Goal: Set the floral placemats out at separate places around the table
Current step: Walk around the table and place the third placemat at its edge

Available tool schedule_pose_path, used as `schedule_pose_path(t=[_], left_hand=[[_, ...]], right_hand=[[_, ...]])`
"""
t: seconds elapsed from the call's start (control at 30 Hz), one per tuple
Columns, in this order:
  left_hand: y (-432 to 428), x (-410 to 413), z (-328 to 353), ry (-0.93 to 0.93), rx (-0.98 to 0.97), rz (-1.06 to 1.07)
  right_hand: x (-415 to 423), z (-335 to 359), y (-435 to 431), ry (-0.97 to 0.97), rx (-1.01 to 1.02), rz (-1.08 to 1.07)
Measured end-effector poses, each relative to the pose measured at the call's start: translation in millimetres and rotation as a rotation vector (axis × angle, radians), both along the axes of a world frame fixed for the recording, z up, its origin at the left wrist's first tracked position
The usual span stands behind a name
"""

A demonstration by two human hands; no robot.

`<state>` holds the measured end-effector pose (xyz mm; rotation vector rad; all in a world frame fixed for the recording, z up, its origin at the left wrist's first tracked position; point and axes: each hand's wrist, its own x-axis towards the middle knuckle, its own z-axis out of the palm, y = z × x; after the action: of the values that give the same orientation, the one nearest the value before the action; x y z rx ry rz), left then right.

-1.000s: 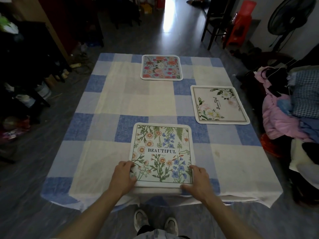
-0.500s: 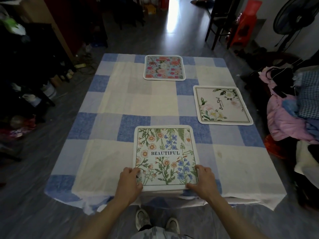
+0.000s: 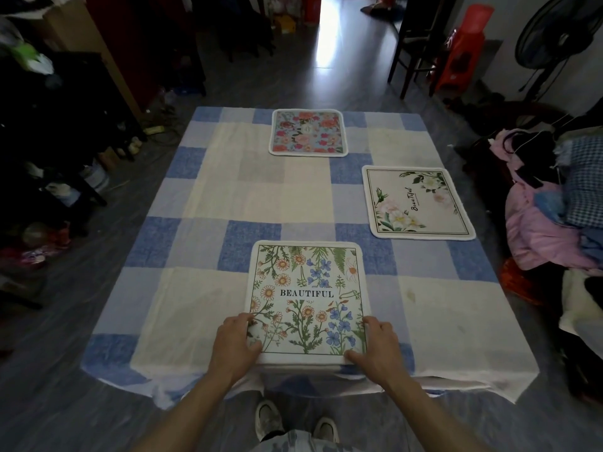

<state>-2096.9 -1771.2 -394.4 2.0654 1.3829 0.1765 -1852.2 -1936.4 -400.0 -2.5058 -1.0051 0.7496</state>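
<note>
Nearest, at six o'clock: two shoes (image 3: 268, 419) on the floor, just below the draped hem of the checked cloth (image 3: 182, 324). Just beyond, left hand (image 3: 233, 342) clasping the near-left corner of the wildflower placemat (image 3: 306, 288), fingers curled over its side edge, thumb on the printed face; right hand (image 3: 375, 345) pinching the near-right corner in the same way. Placemat flat on the surface (image 3: 434, 324) at six o'clock, near edge right at the brink, lettering readable from the person's side.

Probably a final squaring-up of this place. Risks from here: mat tipped past the brink, drooping or sliding off, if drawn any nearer; loose cloth bunched and the two farther mats tugged askew, if pressed hard while slid.

Farther out, at three o'clock, cream rose placemat (image 3: 419, 203) close to the right edge. Farthest, at twelve o'clock, red-bloom placemat (image 3: 308, 132), well apart from both others.
</note>
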Motion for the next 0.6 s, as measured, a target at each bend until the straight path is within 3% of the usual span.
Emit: schedule_pose_path(t=[0.3, 0.6], left_hand=[[19, 7, 5, 0.087, -0.013, -0.004], [69, 23, 14, 0.005, 0.074, 0.019]], right_hand=[[28, 13, 4, 0.035, 0.091, 0.037], [59, 29, 56, -0.016, 0.245, 0.047]])
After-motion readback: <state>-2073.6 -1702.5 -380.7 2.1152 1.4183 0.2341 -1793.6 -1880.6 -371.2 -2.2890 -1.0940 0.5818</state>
